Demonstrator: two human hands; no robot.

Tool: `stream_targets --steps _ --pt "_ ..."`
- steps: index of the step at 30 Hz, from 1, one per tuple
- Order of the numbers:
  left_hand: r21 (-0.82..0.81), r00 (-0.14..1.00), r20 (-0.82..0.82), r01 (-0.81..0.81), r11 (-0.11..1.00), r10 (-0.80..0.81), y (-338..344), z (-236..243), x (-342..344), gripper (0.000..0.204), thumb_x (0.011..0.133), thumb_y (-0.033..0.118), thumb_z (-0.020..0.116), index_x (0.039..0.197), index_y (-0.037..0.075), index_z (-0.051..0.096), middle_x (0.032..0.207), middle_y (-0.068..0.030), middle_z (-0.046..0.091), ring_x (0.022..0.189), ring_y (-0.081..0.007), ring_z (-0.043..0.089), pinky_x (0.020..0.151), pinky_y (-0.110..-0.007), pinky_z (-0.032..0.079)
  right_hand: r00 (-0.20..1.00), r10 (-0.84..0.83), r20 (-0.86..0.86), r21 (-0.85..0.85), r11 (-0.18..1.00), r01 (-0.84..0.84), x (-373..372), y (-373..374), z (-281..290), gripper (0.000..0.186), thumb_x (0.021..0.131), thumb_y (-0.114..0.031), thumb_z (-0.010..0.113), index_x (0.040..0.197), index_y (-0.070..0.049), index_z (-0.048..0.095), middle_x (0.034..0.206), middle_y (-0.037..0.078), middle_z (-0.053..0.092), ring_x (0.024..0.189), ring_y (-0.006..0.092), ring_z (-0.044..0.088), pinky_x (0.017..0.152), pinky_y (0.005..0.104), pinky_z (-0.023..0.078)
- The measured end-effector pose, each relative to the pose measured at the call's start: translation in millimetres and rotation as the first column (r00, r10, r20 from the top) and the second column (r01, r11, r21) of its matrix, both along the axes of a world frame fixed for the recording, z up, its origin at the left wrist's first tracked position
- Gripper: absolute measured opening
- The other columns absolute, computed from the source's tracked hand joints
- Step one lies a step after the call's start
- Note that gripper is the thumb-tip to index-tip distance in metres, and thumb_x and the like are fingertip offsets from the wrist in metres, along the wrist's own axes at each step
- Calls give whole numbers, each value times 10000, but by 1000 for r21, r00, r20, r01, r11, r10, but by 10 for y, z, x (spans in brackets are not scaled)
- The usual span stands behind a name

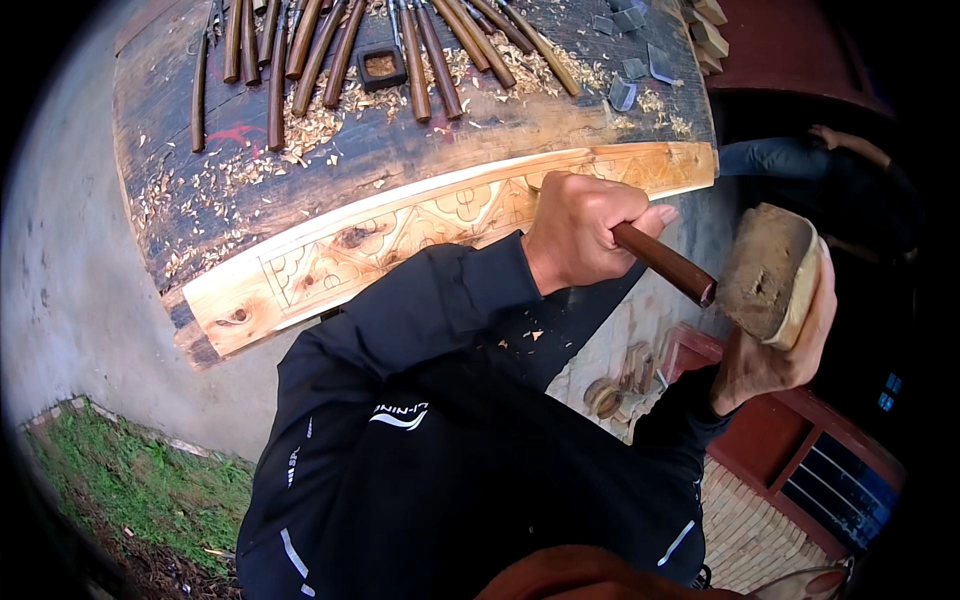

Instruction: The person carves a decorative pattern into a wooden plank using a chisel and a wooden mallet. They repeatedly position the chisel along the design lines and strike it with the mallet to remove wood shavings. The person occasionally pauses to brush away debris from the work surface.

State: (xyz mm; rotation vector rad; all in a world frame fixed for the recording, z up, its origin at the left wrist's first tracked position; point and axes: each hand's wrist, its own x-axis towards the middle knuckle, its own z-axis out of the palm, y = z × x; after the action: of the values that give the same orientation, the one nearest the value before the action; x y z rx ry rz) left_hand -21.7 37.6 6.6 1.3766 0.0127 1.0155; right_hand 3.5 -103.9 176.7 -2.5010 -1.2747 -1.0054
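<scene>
My left hand is closed round the dark wooden handle of a carving chisel. The handle slants out toward the lower right; the blade end is mostly hidden behind the hand, over the board. My right hand grips a worn wooden block used as a mallet, held just off the handle's butt end, with a small gap showing. Under my left hand and sleeve lies a long pale board with scrolls and zigzag patterns cut or drawn on it. Part of the board is covered by my arm.
The dark workbench carries wood shavings and a row of wooden-handled chisels along its far side. A small black box sits among them. Another person's arm shows at right. Grass lies lower left.
</scene>
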Motion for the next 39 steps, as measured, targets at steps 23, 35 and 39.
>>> stream_targets --steps 23,35,39 --pt "-398 922 27 -345 850 387 1765 308 -434 536 1121 356 420 646 173 249 544 20 253 472 -122 222 459 -294 205 198 458 -867 457 571 682 -43 -642 -1754 460 923 -108 675 1302 116 544 906 127 673 635 158 635 551 266 496" --pt "-326 922 25 -357 875 386 1945 11 -279 573 1122 368 460 611 138 339 525 18 244 434 -100 225 413 -281 195 214 470 -856 484 585 650 -44 -639 -1780 383 936 -62 683 1260 118 586 938 131 679 659 144 639 564 262 502" --pt "-304 912 22 -384 872 409 1936 -91 -108 546 1108 326 518 621 129 368 512 25 289 418 -84 267 397 -264 208 219 462 -859 484 596 640 -26 -662 -1781 354 938 -62 682 1234 114 604 937 128 681 660 143 639 566 264 506"
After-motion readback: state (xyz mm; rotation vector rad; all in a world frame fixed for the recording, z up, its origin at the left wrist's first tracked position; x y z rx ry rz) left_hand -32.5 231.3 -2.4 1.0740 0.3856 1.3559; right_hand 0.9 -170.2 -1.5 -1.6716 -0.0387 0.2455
